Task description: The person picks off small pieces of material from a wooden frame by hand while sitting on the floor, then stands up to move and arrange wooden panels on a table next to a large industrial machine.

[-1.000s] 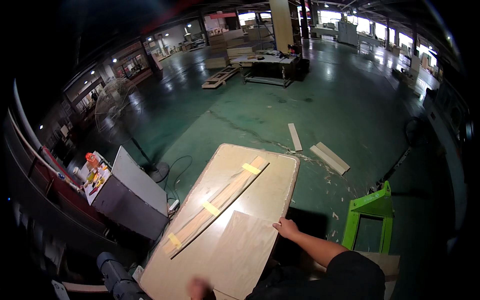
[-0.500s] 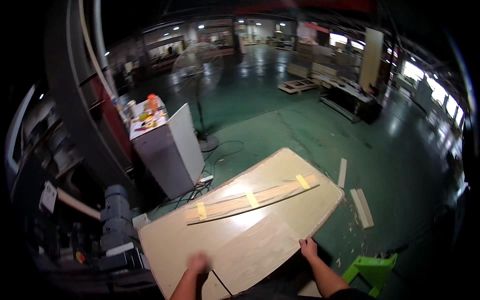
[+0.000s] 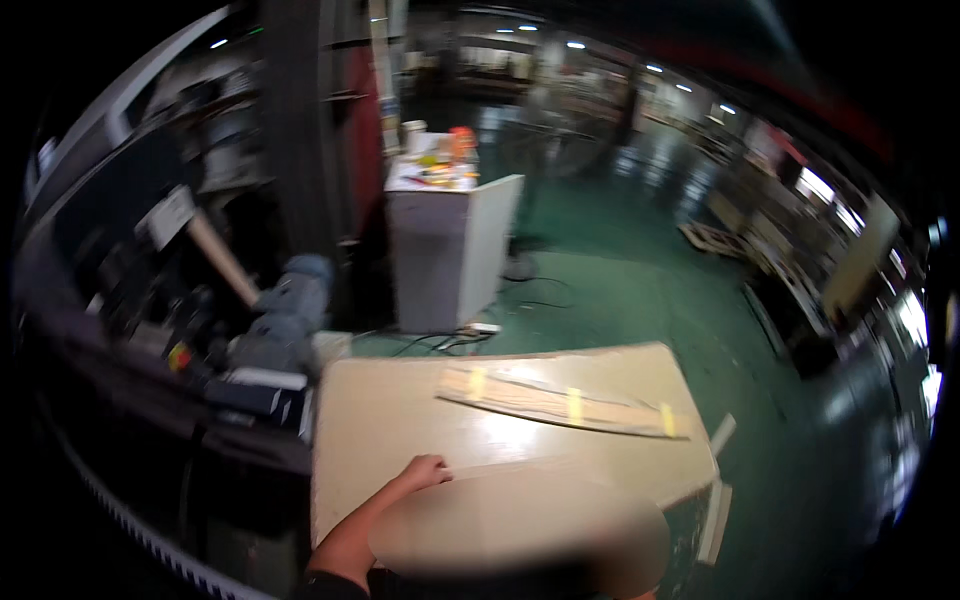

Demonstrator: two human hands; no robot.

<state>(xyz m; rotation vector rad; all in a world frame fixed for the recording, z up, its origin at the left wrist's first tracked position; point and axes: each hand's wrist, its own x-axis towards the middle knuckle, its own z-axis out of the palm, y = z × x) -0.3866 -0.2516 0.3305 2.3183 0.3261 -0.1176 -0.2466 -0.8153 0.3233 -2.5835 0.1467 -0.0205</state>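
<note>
On the desk (image 3: 380,420), yellow tape (image 3: 575,406) seemingly binds the wood strips (image 3: 525,399) together, while the left hand (image 3: 428,470), fingers curled, perhaps steadies the part-blurred sheet (image 3: 530,473), its grip impossible to tell; the right hand is hidden.

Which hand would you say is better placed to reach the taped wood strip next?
Probably the left hand: it shows near the left end of the taped wood strip; the right hand cannot be made out.

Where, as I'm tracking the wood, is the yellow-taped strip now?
In the head view, the yellow-taped strip lies right of centre on the pale tabletop, near its far edge, beyond the left hand.
</note>
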